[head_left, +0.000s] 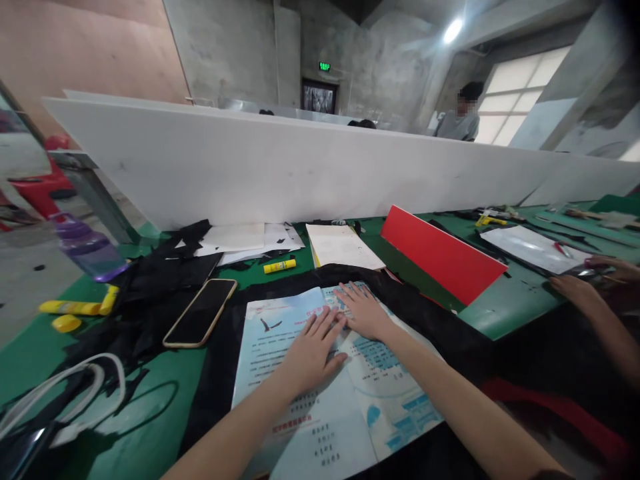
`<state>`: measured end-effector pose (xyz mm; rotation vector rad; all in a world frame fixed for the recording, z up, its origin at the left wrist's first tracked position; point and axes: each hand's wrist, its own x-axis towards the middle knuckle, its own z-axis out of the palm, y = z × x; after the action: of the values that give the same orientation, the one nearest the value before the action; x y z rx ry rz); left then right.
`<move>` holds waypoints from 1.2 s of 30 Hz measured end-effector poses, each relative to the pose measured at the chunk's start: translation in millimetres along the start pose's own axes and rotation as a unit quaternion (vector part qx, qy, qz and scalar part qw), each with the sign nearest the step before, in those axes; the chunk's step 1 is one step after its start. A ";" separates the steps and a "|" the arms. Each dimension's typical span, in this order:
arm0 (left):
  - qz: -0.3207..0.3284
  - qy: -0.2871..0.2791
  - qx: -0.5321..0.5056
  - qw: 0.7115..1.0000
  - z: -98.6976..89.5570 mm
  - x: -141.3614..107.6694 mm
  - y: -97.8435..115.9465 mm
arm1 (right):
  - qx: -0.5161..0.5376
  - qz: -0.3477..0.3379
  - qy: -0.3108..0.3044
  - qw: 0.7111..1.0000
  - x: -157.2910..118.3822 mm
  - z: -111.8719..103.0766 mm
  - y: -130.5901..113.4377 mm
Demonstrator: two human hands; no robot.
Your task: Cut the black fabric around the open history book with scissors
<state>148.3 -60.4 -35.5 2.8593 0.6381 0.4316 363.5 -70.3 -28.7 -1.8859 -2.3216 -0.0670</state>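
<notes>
My left hand (315,347) and right hand (363,311) lie spread on the booklet (337,433) toward the desk's (165,373) near edge, so I'd press evenly from the middle outward.

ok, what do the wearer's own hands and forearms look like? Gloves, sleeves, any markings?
Bare left hand and bare right hand: no gloves, no rings visible. Slender left forearm and slender right forearm: uncovered as far as they show, no watch, band or cable, no clear markings. Can't make out where any sleeves end.
</notes>
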 end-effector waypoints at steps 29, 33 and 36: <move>-0.002 0.006 -0.004 1.000 1.9 -1.1 -3.9 | 0.093 -0.126 -0.121 0.980 -119.4 -62.3 -96.6; -0.073 0.030 0.006 0.997 -16.8 -5.9 6.6 | 0.043 -0.113 -0.112 0.986 -132.9 -41.6 -105.4; -0.126 0.031 -0.012 0.992 -44.5 -21.6 29.8 | 0.012 -0.116 -0.060 0.991 -142.1 -25.8 -107.1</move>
<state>126.9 -91.5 8.2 2.7028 0.9823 0.4829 289.4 -233.7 -17.2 -1.6437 -2.5991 0.0498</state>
